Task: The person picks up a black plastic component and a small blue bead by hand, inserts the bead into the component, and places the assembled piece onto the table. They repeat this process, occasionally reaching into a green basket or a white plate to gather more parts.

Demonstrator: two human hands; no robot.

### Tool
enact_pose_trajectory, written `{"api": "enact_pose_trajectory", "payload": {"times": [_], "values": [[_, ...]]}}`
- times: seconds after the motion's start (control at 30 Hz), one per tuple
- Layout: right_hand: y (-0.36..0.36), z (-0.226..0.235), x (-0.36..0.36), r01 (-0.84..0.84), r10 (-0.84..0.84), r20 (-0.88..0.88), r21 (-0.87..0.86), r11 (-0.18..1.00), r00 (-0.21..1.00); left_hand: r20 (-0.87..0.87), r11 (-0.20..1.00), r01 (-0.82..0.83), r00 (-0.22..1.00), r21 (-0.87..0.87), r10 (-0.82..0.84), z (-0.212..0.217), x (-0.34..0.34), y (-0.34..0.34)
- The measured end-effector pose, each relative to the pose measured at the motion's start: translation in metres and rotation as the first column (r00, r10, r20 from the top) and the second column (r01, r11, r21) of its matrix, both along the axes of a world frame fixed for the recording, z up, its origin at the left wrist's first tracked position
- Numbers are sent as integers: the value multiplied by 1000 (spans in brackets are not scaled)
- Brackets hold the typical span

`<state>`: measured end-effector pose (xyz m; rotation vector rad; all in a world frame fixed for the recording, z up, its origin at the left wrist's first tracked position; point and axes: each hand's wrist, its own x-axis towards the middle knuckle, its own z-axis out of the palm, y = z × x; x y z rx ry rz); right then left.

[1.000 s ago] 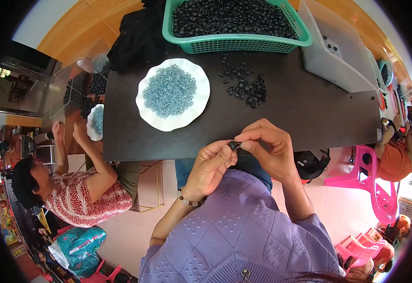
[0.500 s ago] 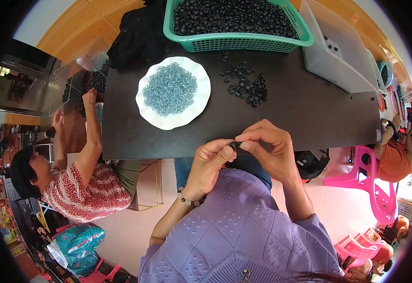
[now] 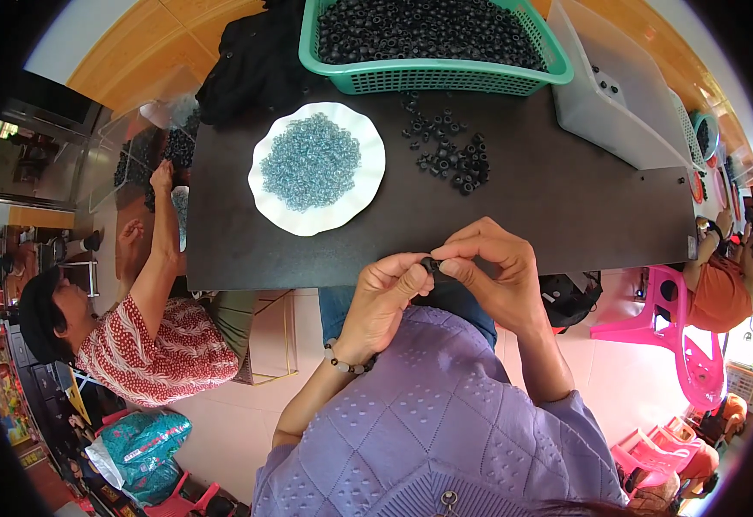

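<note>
My left hand [image 3: 387, 297] pinches a small black ring-shaped part [image 3: 431, 264] between thumb and fingertips, just over the table's near edge. From the other side my right hand [image 3: 493, 263] meets it, thumb and forefinger closed at the part; whatever is between those fingertips is too small to make out. Farther off to the left, a white scalloped plate [image 3: 366, 177] carries a heap of small clear bluish pieces [image 3: 310, 161]. A loose pile of black parts like the held one [image 3: 458, 162] lies on the table beyond my right hand.
A green basket [image 3: 445, 79] full of black parts stands at the far side of the dark table [image 3: 566, 198]. Right of it is a translucent bin [image 3: 605, 112]; dark cloth [image 3: 247, 69] lies left. A co-worker [image 3: 161, 345] sits at left, a pink chair [image 3: 678, 336] at right.
My hands hold nearly the same pose, with the black part slightly turned between my fingertips. At left, the co-worker's nearer arm has reached farther forward and the other hand has drawn back.
</note>
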<state>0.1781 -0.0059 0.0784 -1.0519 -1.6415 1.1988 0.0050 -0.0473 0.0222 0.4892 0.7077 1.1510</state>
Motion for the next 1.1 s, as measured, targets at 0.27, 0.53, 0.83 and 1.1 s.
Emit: {"api": "enact_pose_trajectory", "payload": {"times": [0.27, 0.53, 0.83, 1.1], "values": [[3, 1, 1, -56, 48, 95, 86, 995, 994, -45, 1000, -16, 999, 22, 17, -1, -3, -2], [11, 2, 5, -457, 343, -394, -245, 855, 853, -234, 964, 224, 954, 145, -187, 33, -18, 10], [7, -13, 4, -506, 379, -459, -191, 841, 804, -128, 977, 114, 988, 181, -92, 15, -13, 3], [-4, 0, 0, -427, 283, -459, -249, 869, 842, -214, 968, 178, 967, 178, -138, 21, -18, 4]]}}
